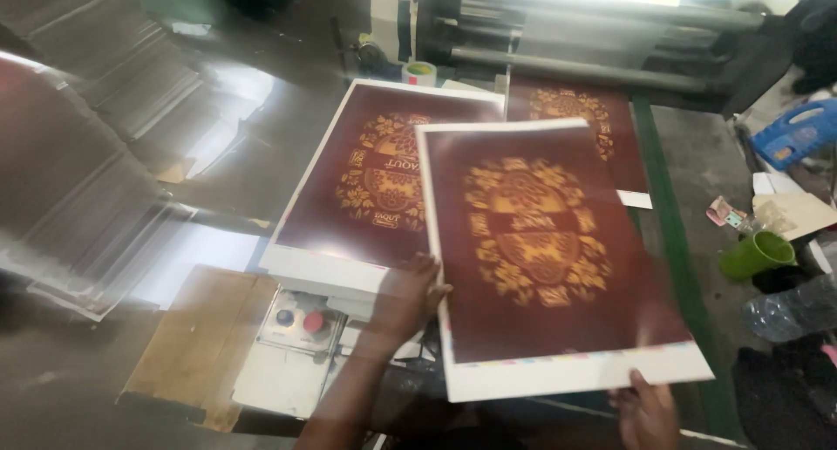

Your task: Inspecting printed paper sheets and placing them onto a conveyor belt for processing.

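Observation:
I hold a large glossy printed sheet (545, 258), dark maroon with a gold ornamental design and white borders, tilted in the air. My left hand (410, 297) grips its left edge, thumb on top. My right hand (645, 411) holds its bottom right edge from below. Under and to the left lies a stack of the same maroon prints (366, 188) on a white machine bed. Another matching print (602, 123) lies further back, under grey rollers.
A white control box (292, 345) with a blue and a red button sits beside a wooden board (196, 345). A tape roll (419, 71) stands at the back. At the right are a green cup (757, 254), a blue plastic case (798, 132), papers and a plastic bottle.

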